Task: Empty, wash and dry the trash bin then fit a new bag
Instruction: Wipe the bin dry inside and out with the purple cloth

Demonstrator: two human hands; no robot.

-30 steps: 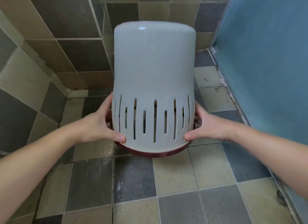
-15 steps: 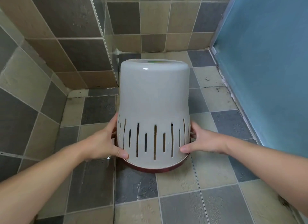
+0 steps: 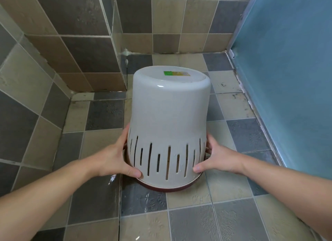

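The upside-down bin (image 3: 169, 122) looks light, stiff and wet. The left hand (image 3: 115, 159) at nine o'clock and right hand (image 3: 218, 158) at three o'clock grip its slotted sides.

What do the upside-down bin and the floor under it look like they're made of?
The bin looks like moulded plastic, pale grey and glossy: there is a sharp highlight near its base and clean cut slots, with a dark red rim band. The floor looks like ceramic tile, embossed, with grout lines and a wet sheen.
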